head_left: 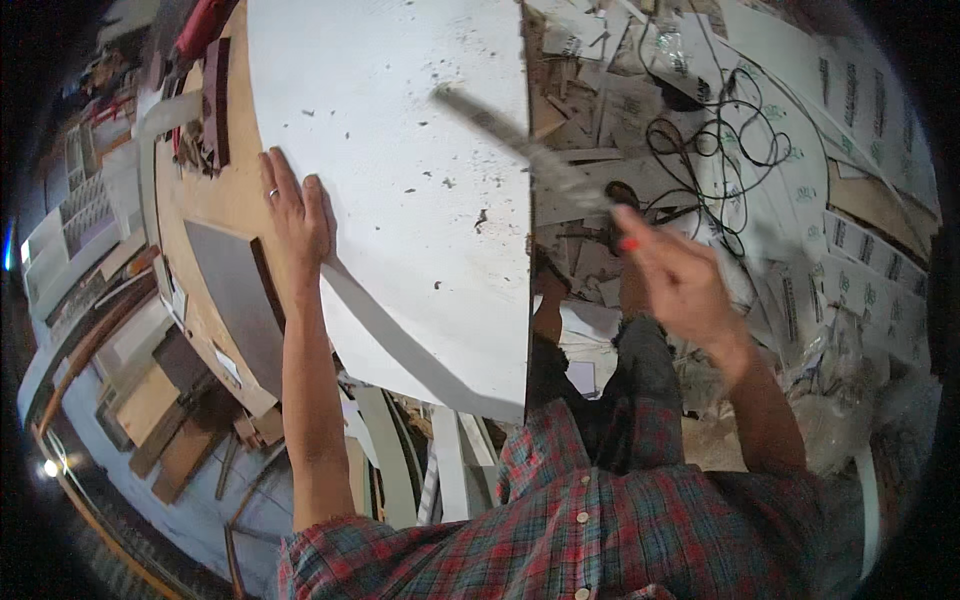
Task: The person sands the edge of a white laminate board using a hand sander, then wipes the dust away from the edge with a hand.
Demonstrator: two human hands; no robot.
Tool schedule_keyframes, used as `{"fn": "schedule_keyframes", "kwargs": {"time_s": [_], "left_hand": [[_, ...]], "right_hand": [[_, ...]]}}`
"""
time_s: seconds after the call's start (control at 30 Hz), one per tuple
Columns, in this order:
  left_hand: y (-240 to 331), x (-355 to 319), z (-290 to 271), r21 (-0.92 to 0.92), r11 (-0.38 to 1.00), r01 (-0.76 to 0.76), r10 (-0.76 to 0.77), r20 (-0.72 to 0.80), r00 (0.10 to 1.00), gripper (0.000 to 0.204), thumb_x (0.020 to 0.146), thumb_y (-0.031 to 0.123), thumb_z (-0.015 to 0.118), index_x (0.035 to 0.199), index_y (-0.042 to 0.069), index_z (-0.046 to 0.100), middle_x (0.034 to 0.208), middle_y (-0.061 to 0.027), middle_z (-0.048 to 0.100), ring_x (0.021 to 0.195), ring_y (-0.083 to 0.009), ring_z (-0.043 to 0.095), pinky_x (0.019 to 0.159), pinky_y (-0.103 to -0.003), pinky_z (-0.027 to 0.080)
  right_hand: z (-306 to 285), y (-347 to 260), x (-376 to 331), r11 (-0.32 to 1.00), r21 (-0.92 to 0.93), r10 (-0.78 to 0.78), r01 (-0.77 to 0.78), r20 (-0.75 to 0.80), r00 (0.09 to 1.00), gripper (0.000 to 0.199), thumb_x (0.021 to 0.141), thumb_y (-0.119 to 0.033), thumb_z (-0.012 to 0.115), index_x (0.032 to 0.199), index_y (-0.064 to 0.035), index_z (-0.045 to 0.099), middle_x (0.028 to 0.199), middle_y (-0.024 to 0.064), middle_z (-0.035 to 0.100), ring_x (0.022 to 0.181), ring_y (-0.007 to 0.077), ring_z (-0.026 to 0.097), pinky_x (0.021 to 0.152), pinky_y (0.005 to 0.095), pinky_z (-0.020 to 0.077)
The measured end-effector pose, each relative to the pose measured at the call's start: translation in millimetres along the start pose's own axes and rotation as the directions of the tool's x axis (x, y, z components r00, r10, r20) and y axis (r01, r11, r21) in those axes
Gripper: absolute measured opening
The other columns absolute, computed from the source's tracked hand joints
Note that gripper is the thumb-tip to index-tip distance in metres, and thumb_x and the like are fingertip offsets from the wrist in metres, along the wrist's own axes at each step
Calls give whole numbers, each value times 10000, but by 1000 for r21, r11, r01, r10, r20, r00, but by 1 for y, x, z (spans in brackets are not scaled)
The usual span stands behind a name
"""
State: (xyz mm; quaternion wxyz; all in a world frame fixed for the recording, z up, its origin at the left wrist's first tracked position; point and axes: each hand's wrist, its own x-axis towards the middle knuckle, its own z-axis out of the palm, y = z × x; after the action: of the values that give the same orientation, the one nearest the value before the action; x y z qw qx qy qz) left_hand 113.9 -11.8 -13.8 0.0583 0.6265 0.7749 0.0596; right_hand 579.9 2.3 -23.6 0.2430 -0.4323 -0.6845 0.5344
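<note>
A large white board (400,230) lies in front of me with dark crumbs scattered over it, thickest near its right edge. My left hand (296,215) rests on the board's left edge, fingers stretched out, a ring on one of them. In my right hand (685,290), off the right side of the board, is a long flat grey tool that looks like a file (500,133). Something red shows at the grip. Motion blurs the file; it slants across the board's right edge, its far end over the white surface. Whether it touches the edge I cannot tell.
A wooden table top (185,215) extends left of the board, with a grey panel (240,295) on it. Wood offcuts (165,420) are stacked at the lower left. Right of the board, a tangled black cable (715,150) lies among scraps and printed sheets on the floor.
</note>
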Motion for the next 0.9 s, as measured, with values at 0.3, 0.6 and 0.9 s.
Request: {"fn": "schedule_keyframes", "kwargs": {"time_s": [0.3,0.6,0.9], "left_hand": [[-1,1,-1,-38,999,-20,19,-16,1000,706,1050,432,359,1583,-17,248,1642,-289,185,1528,-423,181,1231,-473,176],[-5,-1,0,-70,997,-38,34,-54,998,744,1039,479,416,1561,-37,292,1621,-305,234,1517,-432,210,1217,-496,195],[90,0,9,-70,996,52,-51,12,999,686,993,338,520,1565,9,333,1646,-239,244,1535,-382,212,1241,-496,137]], "right_hand": [[-14,4,25,986,-130,-73,102,210,975,570,911,3,633,1445,-190,583,784,122,628,625,247,606,573,360,509],[-74,35,139,968,-249,8,3,43,999,397,1060,-202,513,1451,-174,575,999,79,731,788,138,623,747,340,525],[-65,34,17,929,281,206,-239,143,968,438,1036,-144,551,1472,-111,540,786,40,623,639,106,518,620,254,463]]}}
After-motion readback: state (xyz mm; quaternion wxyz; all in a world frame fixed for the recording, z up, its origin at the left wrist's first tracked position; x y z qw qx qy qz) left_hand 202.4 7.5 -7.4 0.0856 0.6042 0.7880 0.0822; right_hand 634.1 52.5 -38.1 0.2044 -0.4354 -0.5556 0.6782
